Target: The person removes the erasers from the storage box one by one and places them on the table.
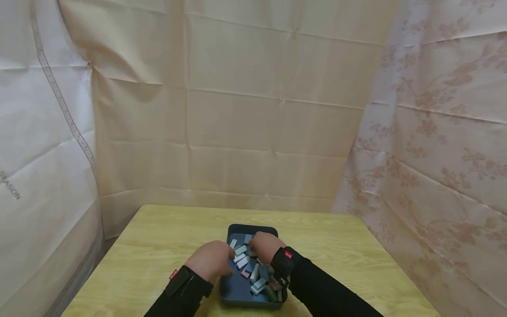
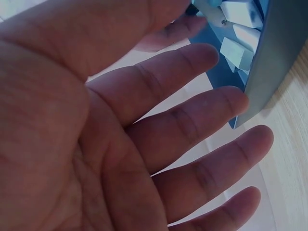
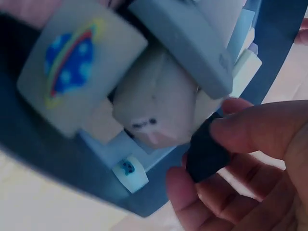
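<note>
A dark blue-grey rectangular tray (image 1: 233, 291) holds a loose pile of small keycaps (image 1: 242, 263), mostly white, grey and blue, with a few pinkish ones. My right hand (image 1: 268, 246) reaches over the tray's far right part. In the right wrist view, its thumb and fingers pinch a dark keycap (image 3: 208, 151) beside the pile. Close to it lie a white keycap with a planet picture (image 3: 70, 67) and a long grey keycap (image 3: 185, 45). Over the tray's left rim hovers my left hand (image 1: 211, 259); the left wrist view shows its fingers extended and apart, holding nothing visible.
The tray stands on a yellow wood-grain table (image 1: 178, 233) near its front edge. Behind the table hangs a beige cloth (image 1: 237, 123). A white sheet (image 1: 47, 154) hangs on the left and a floral one (image 1: 435, 145) on the right.
</note>
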The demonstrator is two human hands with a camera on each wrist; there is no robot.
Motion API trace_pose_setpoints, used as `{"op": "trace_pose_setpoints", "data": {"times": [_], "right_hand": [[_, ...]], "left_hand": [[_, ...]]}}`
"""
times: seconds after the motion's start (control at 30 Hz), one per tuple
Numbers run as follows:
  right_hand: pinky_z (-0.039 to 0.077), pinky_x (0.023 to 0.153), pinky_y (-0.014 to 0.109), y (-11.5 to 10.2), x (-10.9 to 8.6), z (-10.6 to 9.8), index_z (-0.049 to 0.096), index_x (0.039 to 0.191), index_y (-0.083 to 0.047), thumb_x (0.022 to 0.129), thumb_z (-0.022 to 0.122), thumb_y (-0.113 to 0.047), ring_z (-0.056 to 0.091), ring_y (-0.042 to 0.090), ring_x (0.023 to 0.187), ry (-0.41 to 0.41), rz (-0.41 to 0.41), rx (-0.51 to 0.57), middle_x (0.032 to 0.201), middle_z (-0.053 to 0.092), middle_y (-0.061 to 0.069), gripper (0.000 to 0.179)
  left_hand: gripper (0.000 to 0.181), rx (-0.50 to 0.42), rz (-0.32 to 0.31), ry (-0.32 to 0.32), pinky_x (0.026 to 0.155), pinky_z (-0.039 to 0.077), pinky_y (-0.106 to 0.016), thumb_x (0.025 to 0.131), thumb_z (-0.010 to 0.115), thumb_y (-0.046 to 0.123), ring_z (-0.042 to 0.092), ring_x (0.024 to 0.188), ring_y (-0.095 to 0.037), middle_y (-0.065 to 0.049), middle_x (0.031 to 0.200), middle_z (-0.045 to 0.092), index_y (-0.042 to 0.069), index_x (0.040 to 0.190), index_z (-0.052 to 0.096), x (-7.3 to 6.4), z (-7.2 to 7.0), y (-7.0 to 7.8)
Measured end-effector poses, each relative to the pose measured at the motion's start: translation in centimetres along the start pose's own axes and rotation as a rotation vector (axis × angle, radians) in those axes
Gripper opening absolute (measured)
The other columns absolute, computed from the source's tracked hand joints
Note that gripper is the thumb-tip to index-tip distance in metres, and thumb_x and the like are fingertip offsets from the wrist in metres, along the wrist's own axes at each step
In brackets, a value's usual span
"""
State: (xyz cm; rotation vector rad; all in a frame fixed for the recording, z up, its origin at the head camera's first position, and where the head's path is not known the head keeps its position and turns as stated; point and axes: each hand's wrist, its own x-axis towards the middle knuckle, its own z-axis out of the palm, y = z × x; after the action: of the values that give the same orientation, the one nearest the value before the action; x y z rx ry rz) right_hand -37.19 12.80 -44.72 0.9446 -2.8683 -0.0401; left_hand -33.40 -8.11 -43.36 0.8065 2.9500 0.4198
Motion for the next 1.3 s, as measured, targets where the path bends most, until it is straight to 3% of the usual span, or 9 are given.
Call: {"op": "trace_pose_setpoints", "data": {"times": [0.23,0.47,0.63,0.8,1.07,1.3], "right_hand": [[0.045,0.060,0.027,0.3,-0.9,0.0,0.071,0.085,-0.019,0.083,0.071,0.002,0.047,0.009,0.066,0.044,0.020,0.016,0.073,0.053,-0.008,0.021],[0.045,0.062,0.028,0.7,-3.3,-0.1,0.069,0.096,-0.019,0.085,0.066,0.006,0.045,0.010,0.070,0.043,0.043,0.122,0.083,0.050,-0.006,0.028],[0.048,0.063,0.030,3.2,-4.8,-1.5,0.069,0.094,-0.015,0.078,0.069,0.006,0.050,0.012,0.070,0.148,0.145,0.123,0.084,0.052,-0.002,0.027],[0.048,0.063,0.034,6.5,-6.8,-1.0,0.066,0.086,-0.012,0.074,0.068,0.008,0.049,0.014,0.067,0.230,0.251,0.124,0.078,0.052,0.000,0.024],[0.046,0.062,0.037,11.8,-10.3,0.4,0.064,0.081,-0.011,0.070,0.069,0.012,0.049,0.016,0.067,0.164,0.348,0.139,0.076,0.057,0.001,0.026],[0.043,0.060,0.038,14.2,-13.2,2.3,0.057,0.070,-0.012,0.071,0.074,0.005,0.045,0.018,0.061,0.146,0.395,0.183,0.069,0.054,-0.001,0.024]], "left_hand": [[0.026,-0.031,-0.030,-0.038,0.075,0.051,-0.041,0.075,0.083,0.027,0.057,0.078,-0.014,0.006,0.088,0.066,0.016,0.097,0.075,0.2,-0.6,0.3],[0.024,-0.082,0.019,-0.021,0.069,0.050,-0.040,0.072,0.082,0.025,0.055,0.072,-0.012,0.005,0.085,0.066,0.015,0.093,0.074,-0.3,1.1,0.0],[0.029,-0.079,-0.032,0.014,0.069,0.048,-0.039,0.072,0.083,0.027,0.051,0.072,-0.015,0.003,0.088,0.066,0.014,0.097,0.075,0.4,1.0,0.5],[0.030,-0.027,-0.043,0.006,0.068,0.047,-0.039,0.072,0.084,0.028,0.051,0.071,-0.016,0.004,0.085,0.064,0.014,0.098,0.075,0.5,0.2,0.6],[0.027,-0.004,-0.031,0.019,0.069,0.047,-0.039,0.073,0.082,0.027,0.052,0.072,-0.015,0.006,0.084,0.063,0.015,0.095,0.075,0.1,-0.7,0.7],[0.029,0.006,-0.049,0.006,0.074,0.049,-0.042,0.072,0.083,0.028,0.055,0.076,-0.015,0.004,0.087,0.066,0.015,0.096,0.075,0.0,-0.6,0.9]]}}
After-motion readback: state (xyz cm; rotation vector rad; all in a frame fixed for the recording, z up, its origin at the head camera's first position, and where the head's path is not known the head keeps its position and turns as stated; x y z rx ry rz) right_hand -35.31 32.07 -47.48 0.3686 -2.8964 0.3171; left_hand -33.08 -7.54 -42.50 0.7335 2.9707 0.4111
